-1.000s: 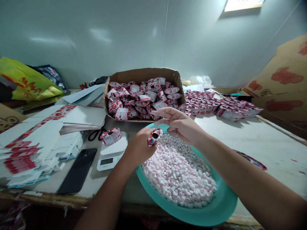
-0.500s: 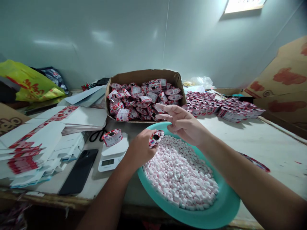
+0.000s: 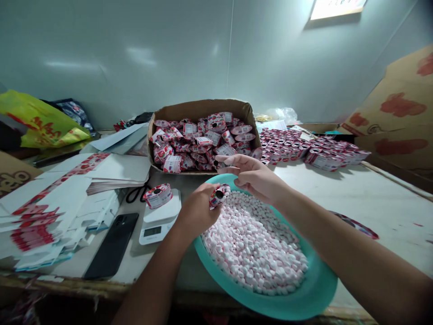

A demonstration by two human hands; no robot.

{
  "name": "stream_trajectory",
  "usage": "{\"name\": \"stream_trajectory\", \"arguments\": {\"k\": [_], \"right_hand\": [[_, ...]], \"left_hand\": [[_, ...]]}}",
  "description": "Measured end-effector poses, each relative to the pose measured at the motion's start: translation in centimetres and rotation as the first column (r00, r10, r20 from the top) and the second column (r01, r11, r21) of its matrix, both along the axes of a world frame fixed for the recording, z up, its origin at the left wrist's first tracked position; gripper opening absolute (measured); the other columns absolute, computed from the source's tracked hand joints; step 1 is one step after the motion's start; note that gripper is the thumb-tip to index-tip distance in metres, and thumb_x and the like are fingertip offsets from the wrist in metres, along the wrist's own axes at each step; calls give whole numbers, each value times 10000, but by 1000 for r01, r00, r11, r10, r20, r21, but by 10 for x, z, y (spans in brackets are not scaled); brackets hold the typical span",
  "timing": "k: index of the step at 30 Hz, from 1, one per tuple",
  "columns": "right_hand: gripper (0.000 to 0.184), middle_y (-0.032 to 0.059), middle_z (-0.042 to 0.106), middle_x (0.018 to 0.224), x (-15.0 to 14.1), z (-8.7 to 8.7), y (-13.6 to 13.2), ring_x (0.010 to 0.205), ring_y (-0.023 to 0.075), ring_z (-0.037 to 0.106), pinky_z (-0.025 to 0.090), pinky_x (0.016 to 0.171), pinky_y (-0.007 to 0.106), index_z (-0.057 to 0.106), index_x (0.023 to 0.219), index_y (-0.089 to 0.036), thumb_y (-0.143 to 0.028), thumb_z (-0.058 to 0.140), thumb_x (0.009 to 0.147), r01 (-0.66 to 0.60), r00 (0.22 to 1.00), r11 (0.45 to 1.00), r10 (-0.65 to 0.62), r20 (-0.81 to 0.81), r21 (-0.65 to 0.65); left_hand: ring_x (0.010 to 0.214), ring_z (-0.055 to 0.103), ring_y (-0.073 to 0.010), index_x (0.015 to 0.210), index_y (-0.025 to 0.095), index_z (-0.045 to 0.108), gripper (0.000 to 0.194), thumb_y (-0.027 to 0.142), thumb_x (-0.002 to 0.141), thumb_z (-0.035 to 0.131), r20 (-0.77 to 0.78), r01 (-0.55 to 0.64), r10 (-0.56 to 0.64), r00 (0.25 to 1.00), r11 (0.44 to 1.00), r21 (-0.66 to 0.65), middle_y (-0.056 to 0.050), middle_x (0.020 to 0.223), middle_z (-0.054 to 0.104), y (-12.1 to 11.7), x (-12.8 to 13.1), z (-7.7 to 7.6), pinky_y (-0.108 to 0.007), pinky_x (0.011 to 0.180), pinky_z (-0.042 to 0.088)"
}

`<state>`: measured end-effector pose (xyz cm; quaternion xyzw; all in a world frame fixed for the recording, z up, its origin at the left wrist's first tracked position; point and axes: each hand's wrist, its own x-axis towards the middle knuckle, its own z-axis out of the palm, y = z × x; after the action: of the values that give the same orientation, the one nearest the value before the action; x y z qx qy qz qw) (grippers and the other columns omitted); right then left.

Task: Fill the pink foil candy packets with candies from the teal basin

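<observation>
My left hand (image 3: pixel 199 208) grips a small red-and-pink printed box (image 3: pixel 214 198) with a dark round hole in its end. A few white pieces show at that box's edge. Over the far rim of a turquoise basin (image 3: pixel 280 309) hovers my right hand (image 3: pixel 257 178), its fingers partly stretched toward the left and nothing visible in them. Pale pink-white sweets (image 3: pixel 257 246) fill much of the basin. Just left of my left hand, a similar printed box (image 3: pixel 158 197) rests on a white digital scale (image 3: pixel 152 235).
Behind the basin stands a cardboard box (image 3: pixel 199 104) of filled-looking printed packs. More packs (image 3: pixel 324 153) are grouped at the right. Flat printed cartons (image 3: pixel 67 203), a black phone (image 3: pixel 111 246) and a yellow bag (image 3: pixel 40 119) lie at the left. A printed strip (image 3: pixel 355 224) lies by my right forearm.
My right hand has dipped slightly and its fingers have drawn closer together. My left hand still holds the small box in about the same place. The view has shifted slightly.
</observation>
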<state>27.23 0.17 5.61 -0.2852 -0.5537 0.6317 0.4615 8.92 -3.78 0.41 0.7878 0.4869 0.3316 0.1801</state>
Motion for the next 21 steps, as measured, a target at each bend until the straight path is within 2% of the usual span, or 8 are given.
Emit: {"name": "stream_trajectory", "arguments": {"k": [3, 6, 9, 11, 12, 14, 17, 21], "right_hand": [[336, 27, 557, 1422, 1, -2, 2, 1111, 228, 626, 301, 423, 152, 652, 797, -217, -37, 578, 523, 20, 1000, 999, -21, 21, 43], [336, 36, 576, 1400, 3, -7, 7, 1170, 236, 604, 443, 567, 205, 635, 823, -219, -45, 535, 553, 45, 994, 979, -64, 92, 197], [377, 58, 616, 1323, 5, -13, 12, 1234, 237, 554, 502, 815, 303, 663, 878, -219, -47, 494, 589, 108, 943, 881, -237, 233, 460], [393, 72, 643, 1241, 6, -17, 15, 1206, 235, 567, 500, 838, 316, 679, 910, -213, -47, 479, 616, 107, 882, 805, -348, 317, 584], [385, 74, 654, 1199, 6, -18, 16, 1159, 231, 591, 505, 816, 311, 684, 924, -210, -50, 481, 637, 88, 855, 786, -375, 358, 612], [330, 66, 678, 1118, 6, -21, 17, 1037, 215, 637, 511, 771, 299, 691, 943, -204, -76, 515, 696, 19, 802, 788, -379, 461, 616], [218, 50, 713, 1003, 5, -24, 18, 918, 200, 663, 519, 735, 289, 700, 958, -203, -151, 591, 777, -69, 726, 821, -348, 593, 567], [196, 47, 722, 972, 4, -23, 17, 910, 188, 676, 538, 736, 275, 717, 990, -214, -182, 612, 827, -130, 708, 827, -309, 635, 547]], "left_hand": [[1127, 623, -260, 1242, 210, 619, 426, 194, 817, 591, -1, 12, -12, 1000, 1000, -12, -82, 1253, 638, -1, -1, 1, -367, 976, 502], [1134, 621, -258, 1245, 201, 617, 432, 191, 813, 601, 5, -1, 1, 1000, 1000, -14, -91, 1253, 635, -1, -1, 0, -362, 988, 497], [1119, 623, -270, 1217, 149, 618, 428, 186, 790, 630, 27, -47, 46, 999, 999, 28, -121, 1203, 651, 2, 0, -2, -376, 995, 498], [1105, 628, -269, 1206, 138, 618, 416, 191, 794, 637, 76, -79, 76, 994, 996, 40, -124, 1175, 665, 3, 0, -3, -380, 984, 506], [1116, 627, -266, 1224, 142, 608, 428, 202, 801, 641, 113, -90, 86, 990, 996, 30, -123, 1190, 666, 3, 0, -3, -379, 989, 505], [1152, 622, -261, 1278, 160, 577, 483, 241, 810, 663, 201, -108, 111, 973, 994, -26, -116, 1246, 657, 4, -1, -3, -373, 1007, 500], [1148, 637, -252, 1343, 197, 512, 595, 276, 788, 710, 327, -102, 145, 934, 984, -142, -105, 1286, 648, 4, -2, -3, -363, 987, 515], [1047, 681, -231, 1366, 248, 451, 652, 267, 776, 728, 418, -39, 128, 899, 976, -215, -83, 1228, 670, 6, -4, -7, -345, 895, 549]]}}
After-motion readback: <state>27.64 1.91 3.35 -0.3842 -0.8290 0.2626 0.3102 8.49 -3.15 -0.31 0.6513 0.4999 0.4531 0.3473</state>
